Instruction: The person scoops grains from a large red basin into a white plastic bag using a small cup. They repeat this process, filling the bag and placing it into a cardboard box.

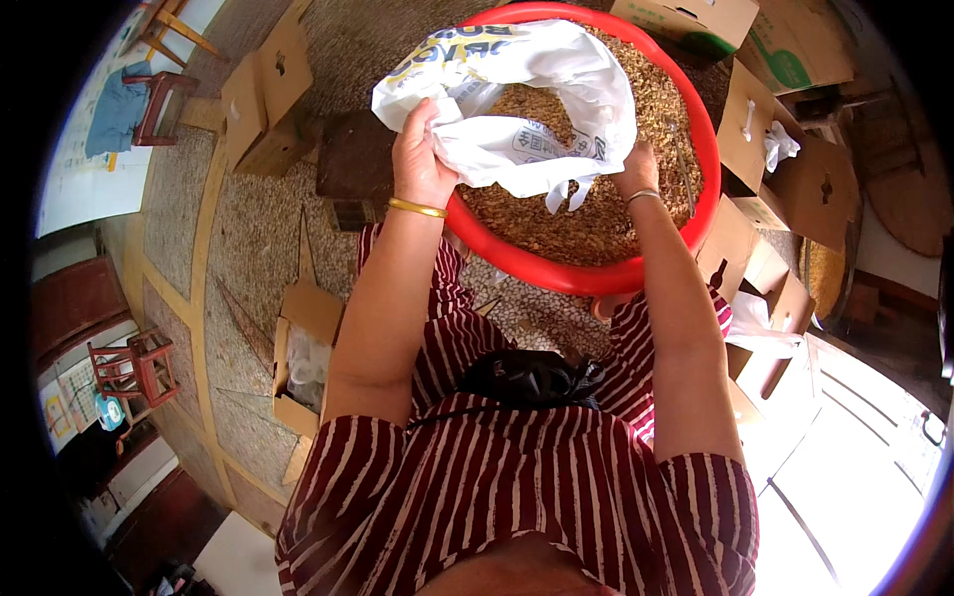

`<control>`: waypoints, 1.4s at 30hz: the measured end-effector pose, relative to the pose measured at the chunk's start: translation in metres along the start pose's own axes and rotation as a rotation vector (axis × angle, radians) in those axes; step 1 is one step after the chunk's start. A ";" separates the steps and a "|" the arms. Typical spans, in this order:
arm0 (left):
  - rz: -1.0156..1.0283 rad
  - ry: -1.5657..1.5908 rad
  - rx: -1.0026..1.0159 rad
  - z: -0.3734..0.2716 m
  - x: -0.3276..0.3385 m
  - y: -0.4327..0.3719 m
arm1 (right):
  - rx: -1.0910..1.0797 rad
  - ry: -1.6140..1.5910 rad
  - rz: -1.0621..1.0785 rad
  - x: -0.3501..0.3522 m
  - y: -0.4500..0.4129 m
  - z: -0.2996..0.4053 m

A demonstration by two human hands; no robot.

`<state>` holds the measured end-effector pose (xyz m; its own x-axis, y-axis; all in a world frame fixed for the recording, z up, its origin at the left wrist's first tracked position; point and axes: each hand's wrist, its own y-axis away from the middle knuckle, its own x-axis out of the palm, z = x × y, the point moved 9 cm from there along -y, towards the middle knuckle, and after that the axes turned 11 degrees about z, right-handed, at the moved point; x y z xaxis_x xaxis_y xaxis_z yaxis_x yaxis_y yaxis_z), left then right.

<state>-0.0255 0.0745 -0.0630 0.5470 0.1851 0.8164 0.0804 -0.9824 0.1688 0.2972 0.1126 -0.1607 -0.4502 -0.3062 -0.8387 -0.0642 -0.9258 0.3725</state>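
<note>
A white printed plastic bag [503, 141] is held above a large red plastic basin [544, 274]. Brown, flake-like dried bits [544, 235] fill the basin, and similar bits show through the bag's wide mouth. My left hand [421, 160] grips the bag's near left rim, thumb up, with a gold-coloured bangle at the wrist. At the bag's right edge, my right hand [637, 170] is closed on the plastic, its fingertips partly hidden; a silver-coloured bangle circles that wrist. A thin metal rod-like tool [683, 171] lies on the bits at the basin's right side.
Open cardboard boxes stand left [261, 112], lower left [309, 313] and right [745, 127] of the basin. A dark wooden stool or box [354, 160] sits just left of it. Farther left are a red wooden chair [141, 365] and a stool [156, 108].
</note>
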 end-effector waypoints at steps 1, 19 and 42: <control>0.004 -0.001 0.000 -0.001 0.000 0.001 | 0.042 -0.038 0.027 0.005 0.005 0.005; 0.190 -0.239 0.020 0.002 0.025 -0.001 | 0.020 -1.375 0.421 -0.022 0.025 -0.031; 0.163 -0.271 0.007 0.008 0.024 0.005 | -0.295 -1.396 0.200 -0.101 0.073 0.072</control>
<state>-0.0054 0.0736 -0.0468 0.7552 0.0123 0.6553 -0.0212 -0.9988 0.0432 0.2737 0.0919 -0.0205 -0.9285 -0.1306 0.3476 0.2083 -0.9582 0.1962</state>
